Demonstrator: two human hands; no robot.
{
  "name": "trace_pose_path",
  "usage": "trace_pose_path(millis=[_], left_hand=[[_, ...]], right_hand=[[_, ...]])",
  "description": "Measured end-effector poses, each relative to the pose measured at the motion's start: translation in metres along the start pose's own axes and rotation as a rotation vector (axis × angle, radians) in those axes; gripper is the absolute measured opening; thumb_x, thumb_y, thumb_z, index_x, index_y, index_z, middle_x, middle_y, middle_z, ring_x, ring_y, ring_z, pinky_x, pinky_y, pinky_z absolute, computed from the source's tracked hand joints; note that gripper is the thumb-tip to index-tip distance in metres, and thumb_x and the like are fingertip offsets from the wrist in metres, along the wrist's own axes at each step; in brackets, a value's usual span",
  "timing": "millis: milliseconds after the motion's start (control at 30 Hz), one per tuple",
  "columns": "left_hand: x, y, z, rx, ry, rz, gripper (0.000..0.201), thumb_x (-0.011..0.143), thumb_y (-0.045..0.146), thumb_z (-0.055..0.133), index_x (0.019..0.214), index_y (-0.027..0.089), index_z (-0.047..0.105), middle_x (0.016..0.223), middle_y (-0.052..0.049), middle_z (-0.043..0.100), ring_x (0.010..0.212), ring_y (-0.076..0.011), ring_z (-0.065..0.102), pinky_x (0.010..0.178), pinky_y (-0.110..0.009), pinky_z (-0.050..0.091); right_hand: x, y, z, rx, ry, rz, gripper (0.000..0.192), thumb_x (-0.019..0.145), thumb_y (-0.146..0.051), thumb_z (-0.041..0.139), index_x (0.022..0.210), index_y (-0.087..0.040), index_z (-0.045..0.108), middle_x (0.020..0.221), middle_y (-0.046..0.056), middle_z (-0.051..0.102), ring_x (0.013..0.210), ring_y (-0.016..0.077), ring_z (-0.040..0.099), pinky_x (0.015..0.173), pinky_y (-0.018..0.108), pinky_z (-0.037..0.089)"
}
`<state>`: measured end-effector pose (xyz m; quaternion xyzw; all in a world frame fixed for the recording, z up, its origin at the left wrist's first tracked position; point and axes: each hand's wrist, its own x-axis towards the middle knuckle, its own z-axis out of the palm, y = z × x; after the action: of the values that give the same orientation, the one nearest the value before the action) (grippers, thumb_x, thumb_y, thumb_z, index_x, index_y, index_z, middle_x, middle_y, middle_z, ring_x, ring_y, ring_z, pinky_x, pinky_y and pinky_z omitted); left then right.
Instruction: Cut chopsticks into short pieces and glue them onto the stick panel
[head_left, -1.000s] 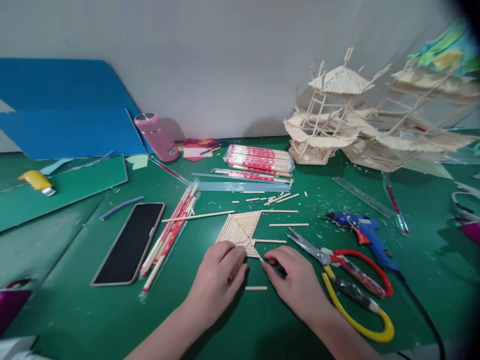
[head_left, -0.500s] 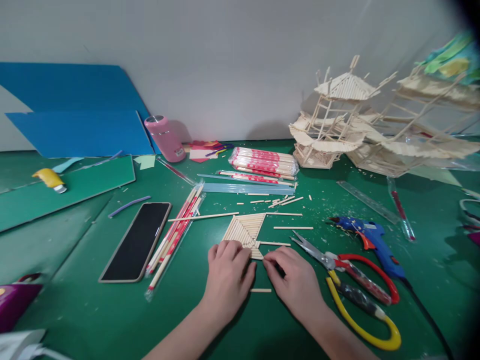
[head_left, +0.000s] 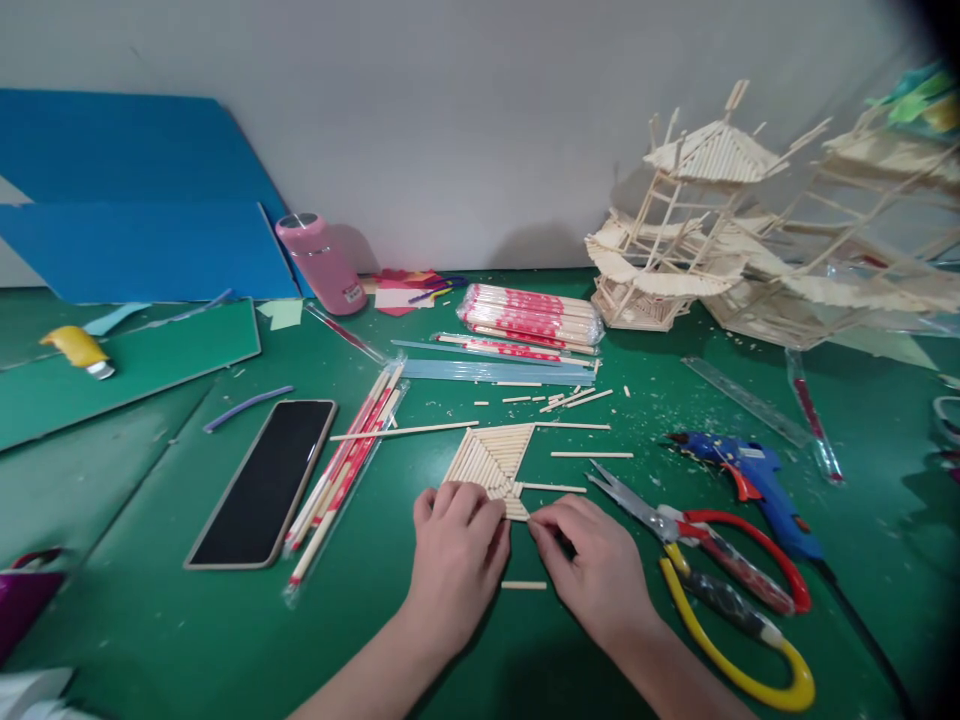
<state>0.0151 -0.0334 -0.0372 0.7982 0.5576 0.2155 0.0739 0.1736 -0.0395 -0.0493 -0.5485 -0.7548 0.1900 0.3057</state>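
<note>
A head-worn camera looks forward and down, near the green table [head_left: 225,640]

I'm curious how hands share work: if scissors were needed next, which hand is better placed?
Probably the right hand: the scissors lie beside it; the left hand is farther away, covering part of the stick panel.

The stick panel [head_left: 504,450] lies between the phone [head_left: 262,485], left, and scissors [head_left: 716,597], right.

Stick panel [head_left: 491,452] beige, striped; tbl [head_left: 150,640] grn.
</note>
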Motion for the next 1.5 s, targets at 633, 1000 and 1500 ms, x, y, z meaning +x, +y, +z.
trace_pose_path(millis=[633,1000,1500], left_hand=[[-0.006,-0.001,-0.004,-0.093,0.041,0.029,0.013,0.081,0.016,0.047,0.080,0.018,0.060,0.080,-0.005,0.057,0.077,-0.0192,0.048,0.074,-0.037,0.037],[-0.010,-0.004,-0.001,-0.102,0.065,0.080,0.018,0.081,0.014,0.047,0.093,0.017,0.061,0.084,-0.007,0.057,0.080,-0.0207,0.047,0.075,-0.040,0.037],[-0.003,0.000,0.006,0.197,0.093,0.138,0.015,0.083,0.017,0.046,0.078,0.017,0.061,0.075,-0.004,0.059,0.073,-0.0197,0.049,0.074,-0.039,0.038]], right_hand=[[0.000,0.001,0.000,0.005,-0.021,0.026,0.012,0.082,-0.017,0.049,0.082,-0.021,0.061,0.076,0.002,0.061,0.072,0.0158,0.056,0.065,0.026,0.042],[0.002,0.004,-0.001,0.028,-0.064,0.042,0.014,0.085,-0.020,0.047,0.081,-0.022,0.060,0.077,0.002,0.060,0.074,0.0159,0.054,0.066,0.026,0.040],[0.002,0.004,0.000,0.024,-0.093,0.042,0.018,0.087,-0.022,0.043,0.079,-0.022,0.058,0.076,0.001,0.059,0.073,0.0164,0.052,0.065,0.027,0.037]])
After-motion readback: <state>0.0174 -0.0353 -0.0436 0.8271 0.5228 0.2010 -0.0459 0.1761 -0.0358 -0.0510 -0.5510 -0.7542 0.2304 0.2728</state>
